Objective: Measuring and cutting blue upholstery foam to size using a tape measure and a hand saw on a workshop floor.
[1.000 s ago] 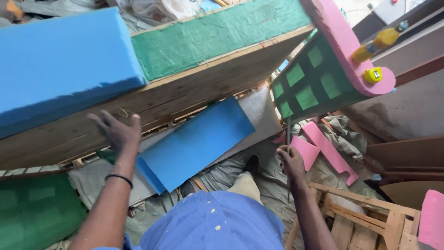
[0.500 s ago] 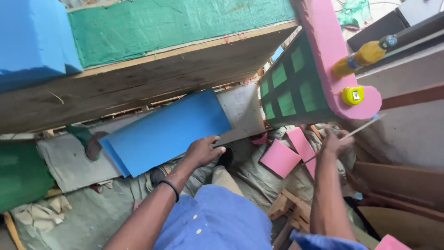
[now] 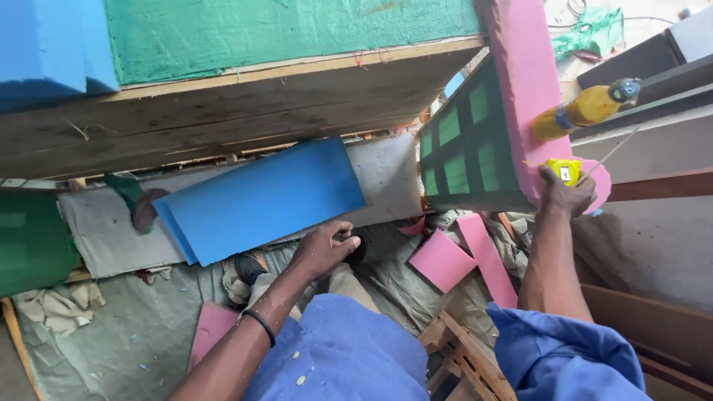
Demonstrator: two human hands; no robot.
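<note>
A blue shirt point(image 3: 349, 356) fills the near edge of the head view, with a wooden pallet point(image 3: 464, 360) just beside it on the floor. The left hand point(image 3: 323, 249) is seen low at centre, its grip loosely curled with the fingertips point(image 3: 343, 228) touching the lower edge of a blue foam slab point(image 3: 260, 199); whether the slab is actually clasped cannot be told. The slab is laid tilted on a grey board point(image 3: 386, 178) under a wooden furniture frame point(image 3: 223, 111). Pink foam offcuts point(image 3: 460, 256) are scattered on the grey floor sheet point(image 3: 111, 327), between the two arms. Farther right, the right hand point(image 3: 566, 194) is raised to the rounded end of a pink foam armrest point(image 3: 523, 82); its grip is closed around a thin rod point(image 3: 616, 151) that sticks out up and to the right, and the fingers lie against a yellow tape measure point(image 3: 564, 171) resting on the armrest. Just beyond, a yellow bottle point(image 3: 587, 110) is lying on the same armrest. Green webbing point(image 3: 464, 148) is stretched below the pink foam.
</note>
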